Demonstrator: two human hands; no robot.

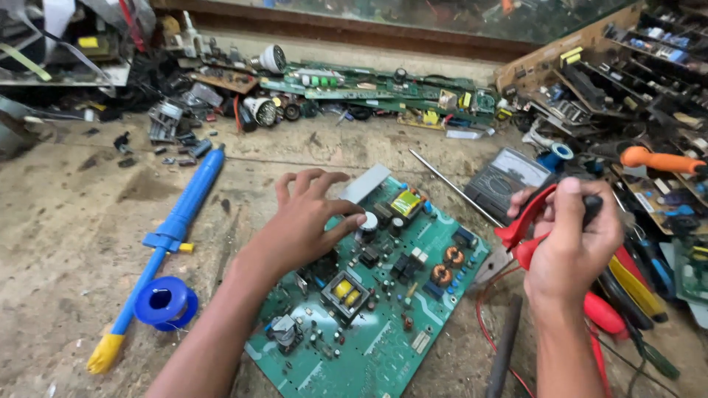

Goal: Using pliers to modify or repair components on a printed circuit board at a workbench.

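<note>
A green circuit board [383,324] with capacitors, coils and a yellow transformer lies on the worn bench in front of me. My left hand [306,221] rests on its upper left part, fingers spread, thumb touching a round capacitor [368,223]. My right hand [571,239] hovers just right of the board, closed around red-handled pliers [525,232] and a dark handle. Red wire trails below that hand.
A blue desoldering pump [173,232] and a blue solder reel [165,302] lie to the left. A multimeter [505,180], a thin metal rod [453,188], an orange-handled tool [660,160] and other hand tools crowd the right. Scrap boards and parts line the back.
</note>
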